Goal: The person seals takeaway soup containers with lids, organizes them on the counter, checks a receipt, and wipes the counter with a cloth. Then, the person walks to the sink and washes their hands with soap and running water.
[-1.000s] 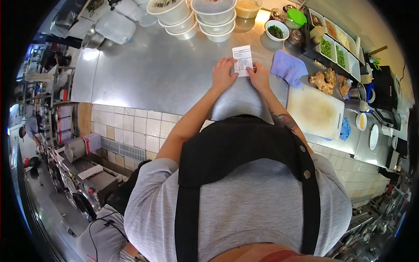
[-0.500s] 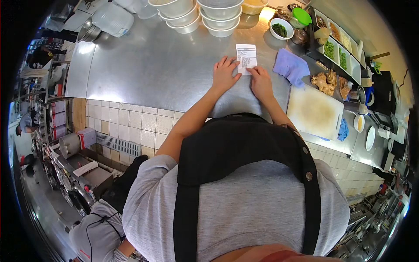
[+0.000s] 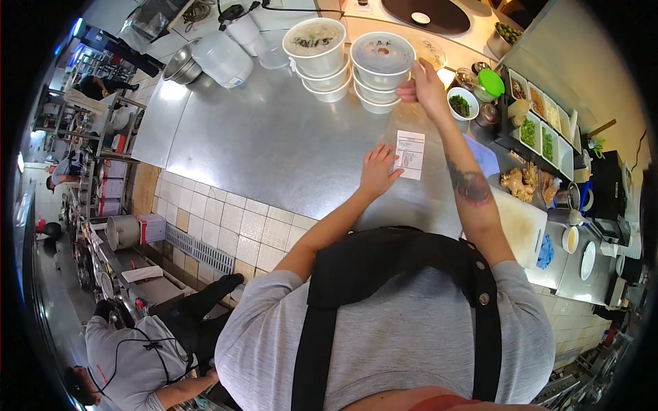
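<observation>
My left hand (image 3: pixel 378 171) rests open on the steel counter, fingertips at the left edge of a printed receipt (image 3: pixel 410 156). My right hand (image 3: pixel 426 89) is stretched out to the right stack of round takeaway bowls, fingers apart, fingertips right beside the wall of the top lidded bowl (image 3: pixel 382 53). That bowl has dark handwriting on its lid. Another stack, topped by a lidded bowl with dark bits inside (image 3: pixel 315 46), stands just to the left. A further lidded container (image 3: pixel 432 53) lies partly hidden behind my right hand.
Right of my forearm are a bowl of chopped greens (image 3: pixel 462 104), a green lid (image 3: pixel 491 83), a rack of ingredient trays (image 3: pixel 526 131), ginger (image 3: pixel 519 181) and a cutting board (image 3: pixel 510 222). Metal bowls (image 3: pixel 182 63) stand far left. A person in grey (image 3: pixel 137 363) works behind, at lower left.
My right hand has left the receipt and reached forward to the right bowl stack. My left hand stays by the receipt. The view has shifted, showing more of the counter's far side.
</observation>
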The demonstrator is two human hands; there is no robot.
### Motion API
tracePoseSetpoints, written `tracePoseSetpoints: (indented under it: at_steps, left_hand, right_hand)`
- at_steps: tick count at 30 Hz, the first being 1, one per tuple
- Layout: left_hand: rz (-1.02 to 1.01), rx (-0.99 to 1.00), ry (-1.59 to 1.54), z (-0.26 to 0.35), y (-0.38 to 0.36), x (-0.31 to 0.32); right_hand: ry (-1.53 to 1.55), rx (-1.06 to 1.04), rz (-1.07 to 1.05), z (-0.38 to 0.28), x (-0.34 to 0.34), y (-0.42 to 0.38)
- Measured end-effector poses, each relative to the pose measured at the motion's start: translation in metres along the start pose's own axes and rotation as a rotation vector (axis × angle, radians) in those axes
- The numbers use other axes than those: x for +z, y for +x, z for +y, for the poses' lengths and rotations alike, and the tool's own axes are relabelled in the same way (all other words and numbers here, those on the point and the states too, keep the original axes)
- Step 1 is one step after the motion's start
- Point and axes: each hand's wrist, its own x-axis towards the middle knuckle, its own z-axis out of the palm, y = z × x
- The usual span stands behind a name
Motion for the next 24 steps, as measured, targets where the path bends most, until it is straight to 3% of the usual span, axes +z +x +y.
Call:
tracePoseSetpoints:
  at_steps: [6, 14, 18, 24]
  left_hand:
    - [0.026, -0.015, 0.001, 0.0, -0.003, -0.002]
    - [0.045, -0.025, -0.038, 0.001, -0.001, -0.006]
    - [0.047, -0.026, -0.054, 0.001, -0.001, -0.007]
    - [0.058, -0.027, -0.034, 0.002, 0.0, -0.005]
  right_hand:
    - [0.012, 0.154, -0.18, -0.01, 0.001, 0.047]
    - [0.317, 0.109, -0.177, 0.004, -0.031, 0.062]
    - [0.139, 0.048, -0.113, -0.021, -0.032, 0.054]
    - [0.12, 0.098, -0.192, -0.017, -0.017, 0.049]
